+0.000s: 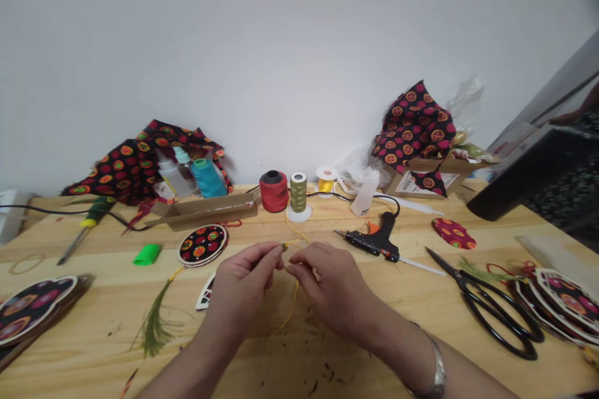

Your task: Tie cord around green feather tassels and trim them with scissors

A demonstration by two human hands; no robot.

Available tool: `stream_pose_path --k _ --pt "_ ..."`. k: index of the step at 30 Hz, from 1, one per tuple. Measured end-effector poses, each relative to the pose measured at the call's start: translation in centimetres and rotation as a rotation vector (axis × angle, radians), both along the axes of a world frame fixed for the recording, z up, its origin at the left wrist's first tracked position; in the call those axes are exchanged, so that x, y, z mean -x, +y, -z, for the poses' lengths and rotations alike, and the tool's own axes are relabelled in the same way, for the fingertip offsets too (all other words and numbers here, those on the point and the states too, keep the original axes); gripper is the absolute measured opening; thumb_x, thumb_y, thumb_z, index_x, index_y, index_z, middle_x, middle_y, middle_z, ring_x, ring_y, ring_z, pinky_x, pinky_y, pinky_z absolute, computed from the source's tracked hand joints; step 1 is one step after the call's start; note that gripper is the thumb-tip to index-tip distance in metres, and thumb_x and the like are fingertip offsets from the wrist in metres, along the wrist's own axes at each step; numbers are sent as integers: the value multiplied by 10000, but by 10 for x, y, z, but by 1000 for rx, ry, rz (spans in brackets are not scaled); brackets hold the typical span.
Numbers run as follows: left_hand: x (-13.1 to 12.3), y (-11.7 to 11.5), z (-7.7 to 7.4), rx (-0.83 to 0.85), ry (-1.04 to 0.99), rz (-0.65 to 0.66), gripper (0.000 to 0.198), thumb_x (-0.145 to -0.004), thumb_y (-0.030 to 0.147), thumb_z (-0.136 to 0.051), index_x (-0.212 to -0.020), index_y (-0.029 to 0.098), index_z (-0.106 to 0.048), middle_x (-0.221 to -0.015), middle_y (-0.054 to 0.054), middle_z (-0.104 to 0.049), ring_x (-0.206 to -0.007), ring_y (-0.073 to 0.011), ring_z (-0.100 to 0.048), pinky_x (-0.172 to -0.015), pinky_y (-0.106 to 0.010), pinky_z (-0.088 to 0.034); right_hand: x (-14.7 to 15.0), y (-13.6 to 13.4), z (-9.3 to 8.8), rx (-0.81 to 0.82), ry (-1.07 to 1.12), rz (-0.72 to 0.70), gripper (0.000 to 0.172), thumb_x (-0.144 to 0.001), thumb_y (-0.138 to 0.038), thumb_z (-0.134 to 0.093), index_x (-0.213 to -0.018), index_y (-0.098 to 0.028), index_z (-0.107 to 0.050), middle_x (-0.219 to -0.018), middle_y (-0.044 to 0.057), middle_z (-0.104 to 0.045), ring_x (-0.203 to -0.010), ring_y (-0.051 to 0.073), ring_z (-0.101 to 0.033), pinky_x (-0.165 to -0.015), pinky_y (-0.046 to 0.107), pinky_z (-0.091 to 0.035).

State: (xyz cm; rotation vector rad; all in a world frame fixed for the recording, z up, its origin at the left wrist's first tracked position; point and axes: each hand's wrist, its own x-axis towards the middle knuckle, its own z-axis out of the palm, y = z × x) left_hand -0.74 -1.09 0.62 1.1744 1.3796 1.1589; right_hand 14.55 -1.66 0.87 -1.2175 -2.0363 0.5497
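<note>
Over the middle of the wooden table, my left hand [246, 283] pinches a thin yellow cord [294, 302] between thumb and forefinger, with a small dark bit at its fingertips. My right hand [334, 283] is closed close beside it, its fingertips pressed together at the same cord. Loops of the cord run behind the hands and hang below them. Partly hidden by my left hand is a white-edged piece [204, 293]. Left of that hand lies a round fabric-covered disc [203, 245] with a green tassel [159, 324].
Thread spools in red [274, 192], olive [298, 194] and yellow [326, 182] stand at the back. A glue gun [374, 240] and black scissors [491, 305] lie to the right. Leftward are a screwdriver [87, 230], a green tube [146, 254] and a cardboard tray [206, 211].
</note>
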Motion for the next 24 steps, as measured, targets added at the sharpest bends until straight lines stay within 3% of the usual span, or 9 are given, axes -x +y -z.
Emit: stream_pose_path --k 2,5,8,12,19,24 --pt "0 0 0 -1 48 -6 226 -713 396 -666 -675 174 -679 -534 47 -511 -445 -77 -372 -421 -195 -295 -2 -2 1 -210 -142 5 194 -886 -193 -466 -773 -158 -620 -693 37 -595 -641 138 -506 -591 263 -341" --pt "0 0 -1 -1 85 -9 226 -709 400 -661 -662 180 -681 -542 43 -520 -445 -84 -376 -424 -205 -298 -7 -4 -1 -361 -253 -30 181 -888 -143 -433 -804 -154 -594 -734 50 -572 -680 157 -483 -604 274 -336" --pt "-2 0 -3 -5 155 32 193 -708 371 -650 -662 190 -696 -540 34 -541 -445 -95 -376 -430 -220 -289 -11 -2 -5 -387 -277 -127 195 -872 -73 -407 -854 -155 -582 -800 55 -568 -741 168 -471 -653 280 -362" --pt "-6 0 -7 -54 273 180 180 -704 298 -617 -570 205 -693 -507 25 -556 -480 -120 -418 -474 -233 -303 -18 3 -11 -347 -222 -218 255 -866 -26 -356 -837 -152 -576 -819 56 -567 -775 164 -465 -687 273 -385" --pt "-7 -6 -8 32 120 389 190 -711 306 -630 -585 181 -698 -515 22 -528 -491 -102 -365 -472 -225 -256 -22 18 -15 -61 167 -164 147 -827 -95 -530 -741 -148 -637 -723 17 -586 -704 112 -529 -662 224 -409" --pt "-3 -8 0 129 -199 376 176 -718 340 -674 -697 172 -723 -536 33 -518 -473 -70 -310 -451 -211 -213 -18 26 -10 462 443 -86 43 -717 -149 -637 -700 -137 -675 -634 -11 -612 -587 93 -505 -587 222 -390"
